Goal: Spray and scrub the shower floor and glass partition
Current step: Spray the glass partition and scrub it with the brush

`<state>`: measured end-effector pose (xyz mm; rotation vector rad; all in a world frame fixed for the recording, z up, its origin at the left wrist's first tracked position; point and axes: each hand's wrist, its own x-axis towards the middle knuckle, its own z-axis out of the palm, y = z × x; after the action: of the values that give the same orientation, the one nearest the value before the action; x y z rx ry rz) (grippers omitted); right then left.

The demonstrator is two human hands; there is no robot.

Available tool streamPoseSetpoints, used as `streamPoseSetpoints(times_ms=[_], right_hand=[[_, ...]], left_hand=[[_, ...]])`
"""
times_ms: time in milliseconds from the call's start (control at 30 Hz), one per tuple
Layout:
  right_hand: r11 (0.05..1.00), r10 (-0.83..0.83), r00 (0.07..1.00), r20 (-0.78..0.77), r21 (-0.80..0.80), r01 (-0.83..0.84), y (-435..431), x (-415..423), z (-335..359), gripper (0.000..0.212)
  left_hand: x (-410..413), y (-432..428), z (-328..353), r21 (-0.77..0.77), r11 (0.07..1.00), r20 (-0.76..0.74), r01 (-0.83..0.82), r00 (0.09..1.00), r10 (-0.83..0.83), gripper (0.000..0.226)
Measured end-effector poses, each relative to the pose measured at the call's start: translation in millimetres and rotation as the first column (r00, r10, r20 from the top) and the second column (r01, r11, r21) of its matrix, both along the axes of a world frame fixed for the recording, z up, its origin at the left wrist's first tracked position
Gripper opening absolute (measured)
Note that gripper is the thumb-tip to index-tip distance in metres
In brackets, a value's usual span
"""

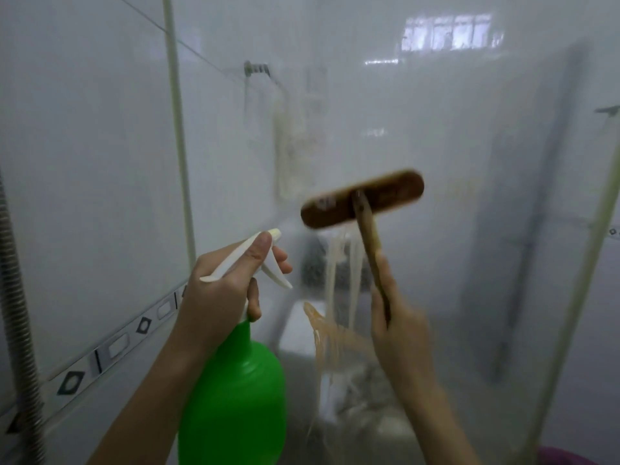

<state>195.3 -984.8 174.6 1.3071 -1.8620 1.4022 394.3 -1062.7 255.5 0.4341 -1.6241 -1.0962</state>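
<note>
Green spray bottle [235, 391] is hanging from the left hand [221, 286], fingers gripping its white trigger head; right hand [399, 333] is gripping the wooden brush [362, 203], its head lying against the glass partition [436, 129].

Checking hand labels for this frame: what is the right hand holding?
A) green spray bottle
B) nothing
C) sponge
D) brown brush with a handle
D: the right hand has its fingers curled round the handle of the brown brush, while the green spray bottle is held by the left hand.
</note>
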Motion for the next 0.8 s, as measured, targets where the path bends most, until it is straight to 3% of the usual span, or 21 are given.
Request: streamPoseSetpoints(times_ms=[100,167,367,567,633,733,800], right_hand=[[0.994,-0.053,0.998,-0.031,-0.096,0.05,-14,-20,67,0.056],[0.988,-0.069,0.997,-0.017,-0.14,0.066,-14,-28,75,0.056],[0.999,-0.03,0.984,0.174,-0.018,0.034,36,-9,-26,0.056],[0.966,-0.122,0.991,0.055,-0.224,0.131,37,-70,91,0.054],[0.968,-0.157,0.986,0.061,-0.189,0.166,45,-73,66,0.054],[0.981,-0.149,0.962,0.229,-0.089,0.173,67,-54,-17,0.056],[0.982,-0.149,0.949,0.278,-0.069,0.175,77,-47,-33,0.057]], left_hand=[[-8,3,0,0.003,1.0,-0.017,0.002,1.0,-0.002,0.046],[-14,7,-1,0.0,1.0,-0.029,0.005,1.0,-0.005,0.043],[-30,16,-4,0.008,0.998,-0.07,0.06,0.996,-0.059,0.045],[-43,21,-3,0.003,0.998,-0.056,0.058,0.997,-0.058,0.045],[-49,24,-2,-0.001,0.998,-0.063,0.055,0.996,-0.055,0.045],[-57,26,-3,-0.01,0.997,-0.082,0.078,0.994,-0.079,0.043],[-62,28,-4,-0.029,0.995,-0.076,0.096,0.992,-0.098,0.042]])
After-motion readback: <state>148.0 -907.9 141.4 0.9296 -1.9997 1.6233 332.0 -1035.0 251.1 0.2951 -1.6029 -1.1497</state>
